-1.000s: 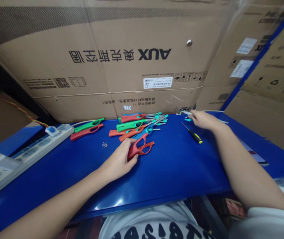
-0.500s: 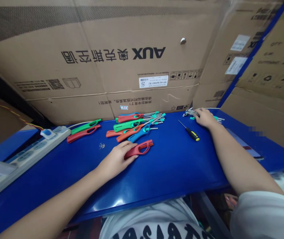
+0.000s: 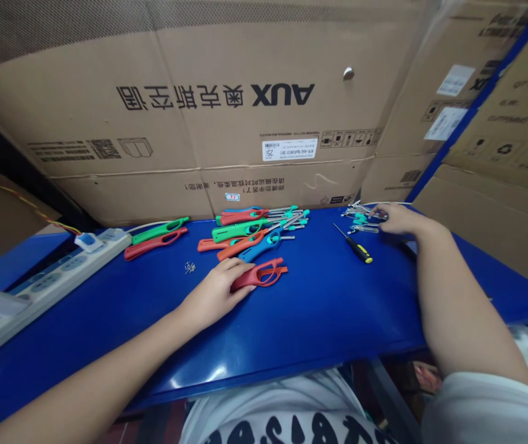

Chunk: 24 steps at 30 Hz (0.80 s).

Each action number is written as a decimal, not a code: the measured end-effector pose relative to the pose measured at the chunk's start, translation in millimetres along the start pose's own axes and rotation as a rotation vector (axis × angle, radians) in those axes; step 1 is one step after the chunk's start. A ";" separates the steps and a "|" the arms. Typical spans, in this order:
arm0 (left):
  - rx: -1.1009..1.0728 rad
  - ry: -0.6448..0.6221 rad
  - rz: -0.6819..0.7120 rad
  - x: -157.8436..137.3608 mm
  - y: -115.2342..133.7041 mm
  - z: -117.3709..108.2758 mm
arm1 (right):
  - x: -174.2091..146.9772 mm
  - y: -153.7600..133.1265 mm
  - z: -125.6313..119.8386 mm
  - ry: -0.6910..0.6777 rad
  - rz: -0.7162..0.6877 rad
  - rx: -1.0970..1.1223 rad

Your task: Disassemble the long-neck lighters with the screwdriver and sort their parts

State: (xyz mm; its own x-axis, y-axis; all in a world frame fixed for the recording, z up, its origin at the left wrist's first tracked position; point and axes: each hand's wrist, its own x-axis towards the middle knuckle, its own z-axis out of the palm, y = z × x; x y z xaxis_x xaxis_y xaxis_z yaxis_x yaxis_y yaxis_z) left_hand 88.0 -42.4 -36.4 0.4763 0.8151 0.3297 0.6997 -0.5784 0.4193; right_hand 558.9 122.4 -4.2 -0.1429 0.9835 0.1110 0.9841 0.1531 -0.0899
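Observation:
My left hand is closed around the rear of a red lighter casing, which rests on the blue table. Its looped front end points right, and two layers show slightly apart there. My right hand reaches into a small pile of metal lighter nozzles with green parts at the back right. Its fingers are curled together at the pile's right side, and what they pinch is hidden. Beyond my left hand lies a group of assembled lighters in red, green, orange and blue, with metal nozzles pointing right.
A yellow-and-black screwdriver lies left of my right forearm. Small screws are heaped left of my left hand. Green and red casings lie farther left, beside a white power strip. A cardboard wall bounds the table's back.
My right hand has shifted right, from on top of the nozzle pile to its right side, exposing more green parts. My left hand keeps the red casing, whose layers look slightly more spread.

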 end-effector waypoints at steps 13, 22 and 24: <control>0.057 -0.063 -0.036 2.6 -0.7 -6.9 | 11.1 -31.4 23.9 -0.058 0.208 0.018; 0.005 -0.119 -0.065 1.9 1.6 -20.3 | -10.5 -115.3 6.6 0.117 -0.293 0.178; -0.018 -0.108 -0.058 2.3 2.8 -20.0 | -23.1 -148.8 11.4 0.134 -0.519 0.276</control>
State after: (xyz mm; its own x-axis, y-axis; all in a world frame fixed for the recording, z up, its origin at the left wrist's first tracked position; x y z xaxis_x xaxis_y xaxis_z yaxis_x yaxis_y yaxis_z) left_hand 80.4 -42.8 -17.6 0.4907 0.8451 0.2121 0.7182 -0.5301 0.4508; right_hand 414.6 78.0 -4.6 -0.5648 0.7559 0.3311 0.7235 0.6465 -0.2419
